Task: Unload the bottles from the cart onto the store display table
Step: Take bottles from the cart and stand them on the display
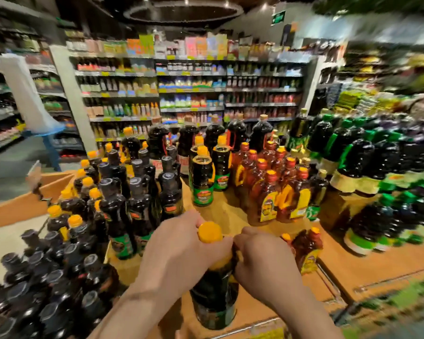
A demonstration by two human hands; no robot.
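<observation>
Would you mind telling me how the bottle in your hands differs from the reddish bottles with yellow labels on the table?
The held bottle is dark, almost black; the reddish bottles show amber-red liquid. It carries a green label, theirs are yellow. The left hand and right hand grip its neck, while the reddish ones stand untouched. Both have orange-yellow caps.

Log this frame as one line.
left hand: grips bottle neck | right hand: grips same bottle | bottle: upright, over display table

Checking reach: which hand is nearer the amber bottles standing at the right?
Right. The right hand grips the dark bottle just below the amber bottles; the left hand, on the bottle's neck, is farther left.
</observation>
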